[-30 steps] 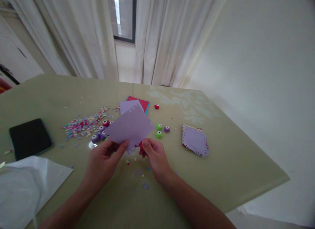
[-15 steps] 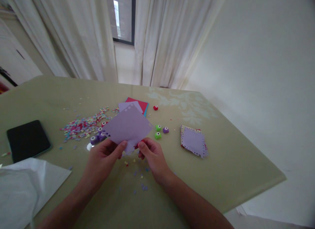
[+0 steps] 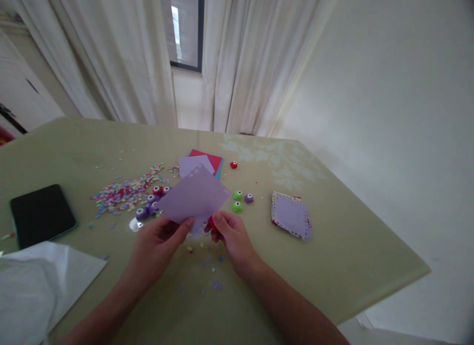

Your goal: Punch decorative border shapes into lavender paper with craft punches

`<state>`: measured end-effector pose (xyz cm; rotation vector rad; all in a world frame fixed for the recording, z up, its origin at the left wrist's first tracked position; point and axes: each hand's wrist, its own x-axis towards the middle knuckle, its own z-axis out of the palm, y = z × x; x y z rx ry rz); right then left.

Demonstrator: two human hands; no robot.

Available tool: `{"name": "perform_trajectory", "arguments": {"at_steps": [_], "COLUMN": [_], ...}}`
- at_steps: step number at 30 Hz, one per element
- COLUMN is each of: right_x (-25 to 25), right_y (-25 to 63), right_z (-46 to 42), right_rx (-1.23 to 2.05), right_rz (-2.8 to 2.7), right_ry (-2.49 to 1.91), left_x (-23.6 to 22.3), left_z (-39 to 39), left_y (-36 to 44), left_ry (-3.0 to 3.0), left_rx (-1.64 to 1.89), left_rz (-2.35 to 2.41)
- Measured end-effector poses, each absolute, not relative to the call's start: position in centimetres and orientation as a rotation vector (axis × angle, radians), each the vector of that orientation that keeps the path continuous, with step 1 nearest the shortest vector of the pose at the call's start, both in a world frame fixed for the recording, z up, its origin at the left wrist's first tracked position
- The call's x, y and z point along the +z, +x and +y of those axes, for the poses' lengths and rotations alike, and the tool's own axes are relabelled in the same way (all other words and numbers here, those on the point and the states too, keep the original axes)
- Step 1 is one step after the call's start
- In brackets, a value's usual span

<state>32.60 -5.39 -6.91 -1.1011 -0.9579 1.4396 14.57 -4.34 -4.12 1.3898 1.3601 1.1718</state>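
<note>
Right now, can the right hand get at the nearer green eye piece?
Likely yes: the nearer green eye piece lies just beyond the right hand, with no object visible between them. But that hand grips a red object, so it isn't free.

Black tablet, pale curtains, window

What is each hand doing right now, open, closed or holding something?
Left hand: closed, holding the purple sheet between thumb and fingers.
Right hand: closed around a red punch, mostly hidden by the fingers.
</note>
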Motion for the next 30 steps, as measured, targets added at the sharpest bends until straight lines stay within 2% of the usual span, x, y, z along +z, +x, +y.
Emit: {"name": "perform_trajectory", "arguments": {"at_steps": [30], "right_x": [-7.6], "right_y": [32.39], "right_z": [-5.54], "right_rx": [1.475], "right_rz": [-0.988], "right_ry": [-1.151], "left_x": [-4.69], "left_z": [-4.0], "left_y": [14.52], "left_ry": [1.379], "left_rx": [1.075], "left_rz": [1.265]}}
